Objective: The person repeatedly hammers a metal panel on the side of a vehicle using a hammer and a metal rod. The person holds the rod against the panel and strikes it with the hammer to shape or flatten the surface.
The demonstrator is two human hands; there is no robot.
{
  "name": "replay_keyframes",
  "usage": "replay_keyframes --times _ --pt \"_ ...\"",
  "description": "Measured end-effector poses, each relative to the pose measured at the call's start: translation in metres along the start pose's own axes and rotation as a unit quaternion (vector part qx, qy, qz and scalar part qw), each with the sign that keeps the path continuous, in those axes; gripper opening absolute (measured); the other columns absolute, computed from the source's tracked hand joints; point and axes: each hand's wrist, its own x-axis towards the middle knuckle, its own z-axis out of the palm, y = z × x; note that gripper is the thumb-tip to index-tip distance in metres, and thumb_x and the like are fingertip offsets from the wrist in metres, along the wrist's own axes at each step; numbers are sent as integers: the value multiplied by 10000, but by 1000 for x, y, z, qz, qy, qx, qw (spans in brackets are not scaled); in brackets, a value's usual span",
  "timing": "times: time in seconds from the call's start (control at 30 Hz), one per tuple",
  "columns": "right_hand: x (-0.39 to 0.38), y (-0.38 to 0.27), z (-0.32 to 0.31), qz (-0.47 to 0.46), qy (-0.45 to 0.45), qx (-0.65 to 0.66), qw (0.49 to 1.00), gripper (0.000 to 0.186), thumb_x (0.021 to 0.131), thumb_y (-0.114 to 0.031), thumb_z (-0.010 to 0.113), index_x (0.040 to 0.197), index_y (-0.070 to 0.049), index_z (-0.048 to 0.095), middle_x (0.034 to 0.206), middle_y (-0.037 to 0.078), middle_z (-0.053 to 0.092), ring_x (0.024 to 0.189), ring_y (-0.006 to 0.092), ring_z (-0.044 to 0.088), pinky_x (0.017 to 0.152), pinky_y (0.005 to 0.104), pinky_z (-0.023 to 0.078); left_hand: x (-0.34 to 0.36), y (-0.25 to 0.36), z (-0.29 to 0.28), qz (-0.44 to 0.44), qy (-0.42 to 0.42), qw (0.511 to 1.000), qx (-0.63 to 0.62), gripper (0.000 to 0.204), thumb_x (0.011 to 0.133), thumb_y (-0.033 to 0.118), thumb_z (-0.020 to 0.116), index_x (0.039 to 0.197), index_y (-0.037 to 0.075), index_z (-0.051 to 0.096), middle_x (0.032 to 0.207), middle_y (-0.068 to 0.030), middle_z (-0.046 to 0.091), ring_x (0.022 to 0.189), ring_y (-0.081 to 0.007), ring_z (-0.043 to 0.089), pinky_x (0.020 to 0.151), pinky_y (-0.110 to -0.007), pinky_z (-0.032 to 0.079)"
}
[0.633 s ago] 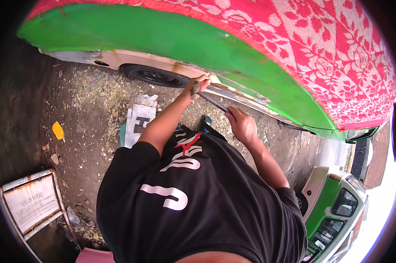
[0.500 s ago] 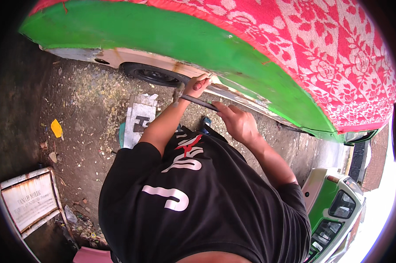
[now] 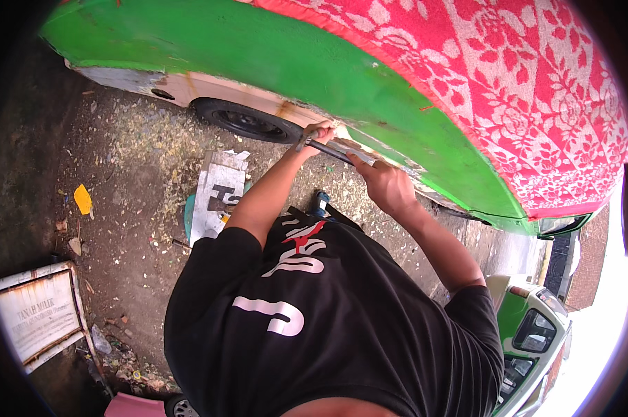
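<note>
My left hand (image 3: 313,139) is closed around a red-handled tool (image 3: 321,133), held against the scraped, rusty lower panel (image 3: 369,149) of a green-and-cream van; the tool's tip is hard to make out. My right hand (image 3: 387,184) grips the shaft of a dark metal hammer (image 3: 331,151). The hammer's head is up by my left hand at the tool's handle; whether they touch I cannot tell. A black wheel (image 3: 246,121) sits just left of my left hand, under the bodywork. Red-and-white patterned cloth (image 3: 515,90) covers the van's upper part.
A pale board (image 3: 217,181) lies on the littered dirt ground (image 3: 133,208) near my feet. A rusty-framed white sign (image 3: 36,316) stands at lower left, near a pink object (image 3: 133,406) and a yellow scrap (image 3: 83,199). A second green-and-white van (image 3: 529,333) is at lower right.
The hammer head has risen from beside my left wrist to the tool's handle. My right hand has shifted slightly up and right, and the view has moved a little.
</note>
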Motion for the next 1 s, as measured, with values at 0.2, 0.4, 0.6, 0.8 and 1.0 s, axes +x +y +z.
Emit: replay_keyframes --times 0.2,0.4,0.6,0.8,1.0 --pt "-11 -18 -30 26 13 96 995 439 892 -91 588 1312 -213 625 742 133 628 629 329 636 589 434 520 -10 -21 12 82 69 986 -131 53 959 65 552 957 42 601 834 -37 691 750 -104 615 717 -292 505" --pt "-31 -3 -15 135 46 205 968 298 944 -276 618 1156 -72 670 777 212 677 746 383 677 652 469 523 -25 -8 -2 96 63 993 -37 155 994 164 580 999 9 586 933 -74 698 873 -127 644 786 -286 500" --pt "-61 8 7 279 24 278 919 280 924 -253 671 1065 -12 693 701 156 652 607 226 621 598 347 476 -30 15 -3 120 83 988 47 179 989 188 585 991 10 593 883 -122 707 850 -200 688 761 -313 515" --pt "-83 15 26 353 34 313 881 316 926 -300 646 1046 -13 702 719 173 657 647 274 651 624 378 485 -31 11 -6 93 68 992 43 206 989 225 590 992 19 599 823 -126 687 763 -211 667 707 -319 503" --pt "-95 18 38 372 49 320 870 331 921 -316 650 1051 -16 705 706 162 650 638 265 636 626 376 481 -30 12 -2 104 85 989 56 213 989 231 592 990 18 600 778 -114 663 701 -193 622 662 -329 487"
